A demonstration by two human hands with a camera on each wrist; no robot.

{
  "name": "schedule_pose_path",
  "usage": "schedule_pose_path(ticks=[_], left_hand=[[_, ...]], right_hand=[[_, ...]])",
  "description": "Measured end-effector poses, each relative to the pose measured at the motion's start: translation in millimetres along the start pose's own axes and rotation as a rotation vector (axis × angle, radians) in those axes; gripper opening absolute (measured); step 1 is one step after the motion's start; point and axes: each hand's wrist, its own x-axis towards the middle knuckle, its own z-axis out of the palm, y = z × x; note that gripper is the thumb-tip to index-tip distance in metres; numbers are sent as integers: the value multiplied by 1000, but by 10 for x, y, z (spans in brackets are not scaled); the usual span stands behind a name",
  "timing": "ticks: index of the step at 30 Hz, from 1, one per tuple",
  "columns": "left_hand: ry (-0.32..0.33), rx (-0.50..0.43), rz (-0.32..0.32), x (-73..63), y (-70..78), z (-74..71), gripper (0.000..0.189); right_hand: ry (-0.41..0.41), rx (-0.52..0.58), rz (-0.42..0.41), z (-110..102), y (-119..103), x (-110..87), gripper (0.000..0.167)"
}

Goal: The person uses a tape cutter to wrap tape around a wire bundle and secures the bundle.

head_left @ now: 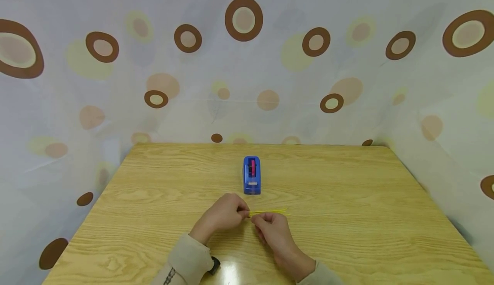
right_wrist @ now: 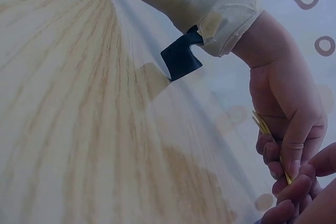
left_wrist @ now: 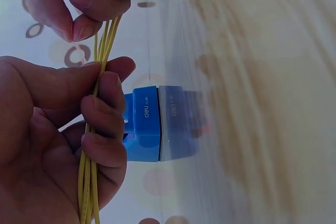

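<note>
A bundle of thin yellow wires [left_wrist: 88, 187] runs through my left hand [head_left: 227, 212], whose fingers curl round it. In the head view the wires' loose ends [head_left: 275, 211] stretch to the right, just beyond my right hand [head_left: 275, 233]. Its thumb and forefinger are pinched together close to the left fingertips. From that pinch a faint, see-through strip of tape [left_wrist: 80, 51] reaches toward the wires in the left wrist view. The right wrist view shows the other wire ends [right_wrist: 262, 123] sticking out behind the left hand.
A blue tape dispenser [head_left: 252, 175] with a pink core stands on the wooden table [head_left: 347, 190], just beyond the hands. A black device [right_wrist: 181, 59] is strapped at the left sleeve. A cloth [head_left: 247, 70] with brown rings hangs round the table's back and sides.
</note>
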Motion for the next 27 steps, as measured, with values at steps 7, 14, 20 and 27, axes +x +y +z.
schedule_pose_path(ticks=[7,14,20,27], left_hand=[[-20,4,21,-7,15,3,17],[-29,48,73,-3,-5,-6,17],[-41,71,106,-4,37,-39,19],[-42,80,98,-4,62,-47,19]], right_hand=[[13,17,-3,-7,29,-1,19],[16,40,-19,-2,61,19,22],[15,38,-29,4,51,12,21],[21,27,-30,0,69,32,21]])
